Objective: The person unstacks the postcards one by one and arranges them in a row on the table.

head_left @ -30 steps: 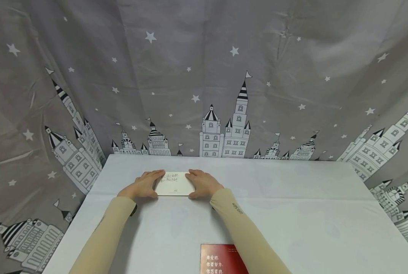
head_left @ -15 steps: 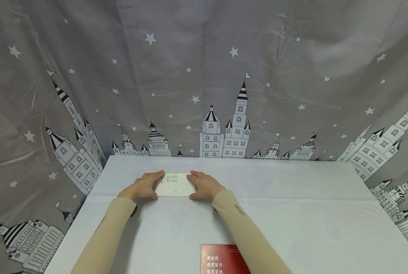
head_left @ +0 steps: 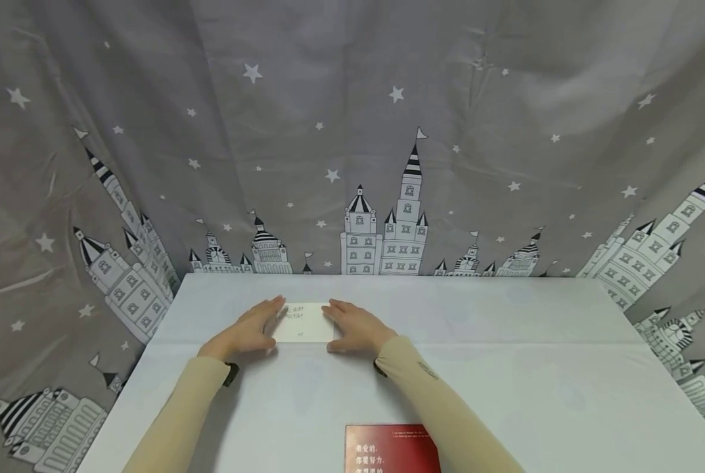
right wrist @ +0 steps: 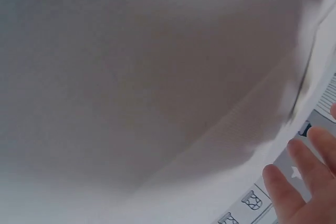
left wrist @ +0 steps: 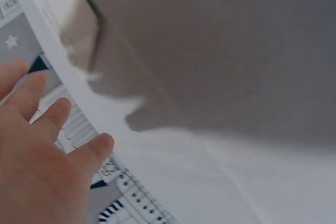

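A thin cream rectangular card or booklet [head_left: 306, 323] with dark handwritten-looking characters lies flat near the table's far edge. My left hand [head_left: 247, 332] is at its left side, fingers spread. From the left wrist view, the raised fingers of that hand [left wrist: 47, 150] stand apart from the cream piece [left wrist: 71, 17]. At the opposite side is my right hand [head_left: 357, 330], its thumb and fingers spread, with the fingertips overlapping the corner from above. Gaps show between the fingers of the right hand [right wrist: 310, 182] in its wrist view. Neither hand grips anything.
A red book or card [head_left: 384, 450] with white characters lies at the front edge, partly under my right forearm and cut off by the frame. White cloth [head_left: 535, 368] covers the table. Behind it hangs a grey curtain [head_left: 305, 79] printed with castles and stars.
Both hands have loosened from the sides of the cream piece, with small gaps opening beside it. The view has tilted slightly; the cream piece lies in about the same place.
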`<state>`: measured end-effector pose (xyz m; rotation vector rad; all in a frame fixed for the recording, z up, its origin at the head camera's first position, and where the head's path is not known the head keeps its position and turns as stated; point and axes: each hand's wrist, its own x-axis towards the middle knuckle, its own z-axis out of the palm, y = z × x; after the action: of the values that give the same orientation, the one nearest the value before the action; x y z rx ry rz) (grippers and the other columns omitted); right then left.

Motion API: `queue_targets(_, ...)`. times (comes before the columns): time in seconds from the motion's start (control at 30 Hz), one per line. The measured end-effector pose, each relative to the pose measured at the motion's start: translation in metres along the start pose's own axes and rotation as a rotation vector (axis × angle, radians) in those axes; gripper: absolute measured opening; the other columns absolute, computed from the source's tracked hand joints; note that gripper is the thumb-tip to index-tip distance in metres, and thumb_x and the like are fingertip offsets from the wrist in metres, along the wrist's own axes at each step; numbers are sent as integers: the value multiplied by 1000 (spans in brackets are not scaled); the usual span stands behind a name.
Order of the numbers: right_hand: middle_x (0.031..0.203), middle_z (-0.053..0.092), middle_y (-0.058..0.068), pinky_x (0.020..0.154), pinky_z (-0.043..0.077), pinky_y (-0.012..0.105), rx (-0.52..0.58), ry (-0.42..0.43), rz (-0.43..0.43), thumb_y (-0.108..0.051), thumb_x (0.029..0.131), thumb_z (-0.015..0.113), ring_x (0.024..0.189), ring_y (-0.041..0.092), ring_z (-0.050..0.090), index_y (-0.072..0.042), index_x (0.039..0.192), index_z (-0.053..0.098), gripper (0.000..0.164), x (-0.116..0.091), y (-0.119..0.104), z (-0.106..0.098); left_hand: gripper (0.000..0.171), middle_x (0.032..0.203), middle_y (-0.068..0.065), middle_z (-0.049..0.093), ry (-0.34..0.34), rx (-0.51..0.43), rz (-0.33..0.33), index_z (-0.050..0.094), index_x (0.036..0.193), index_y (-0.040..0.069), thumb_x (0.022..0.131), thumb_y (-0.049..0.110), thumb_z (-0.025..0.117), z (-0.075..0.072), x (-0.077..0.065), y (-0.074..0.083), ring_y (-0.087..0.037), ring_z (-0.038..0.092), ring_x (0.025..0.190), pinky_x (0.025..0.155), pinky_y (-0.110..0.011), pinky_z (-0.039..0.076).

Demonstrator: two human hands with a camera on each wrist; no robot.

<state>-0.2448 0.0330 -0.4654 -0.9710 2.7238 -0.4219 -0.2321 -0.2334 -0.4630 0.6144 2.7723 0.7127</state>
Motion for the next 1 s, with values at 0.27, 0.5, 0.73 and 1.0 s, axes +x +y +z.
queue_targets(0.27,153,28,12,112,24,37,-2,39,-51,-41,83,72,139,26,29,-10,149,33,83,-12,2,-4,84,151,-25,25,15,35,45,29,146,-6,79,24,68,4,-9,18,-48,18,137,105,-70,7)
queue_targets(0.5,150,31,19,112,26,39,-11,72,-93,-36,84,72,137,30,31,-3,147,34,81,-28,9,-6,80,151,-22,29,30,64,79,33,145,-4,80,25,68,9,-16,33,-46,20,138,104,-70,6)
queue_targets(0.73,153,29,14,111,26,39,-3,59,-63,-39,84,72,139,28,29,-8,149,32,82,-39,17,-6,81,151,-19,30,30,61,98,33,146,-2,81,29,69,13,-23,44,-43,20,139,106,-68,5)
queue_targets(1.0,152,31,14,110,29,40,3,85,-81,-40,84,72,138,28,31,-9,149,33,82,-54,26,-5,81,152,-18,29,35,52,150,32,147,0,82,30,68,19,-29,58,-41,19,140,107,-66,6)
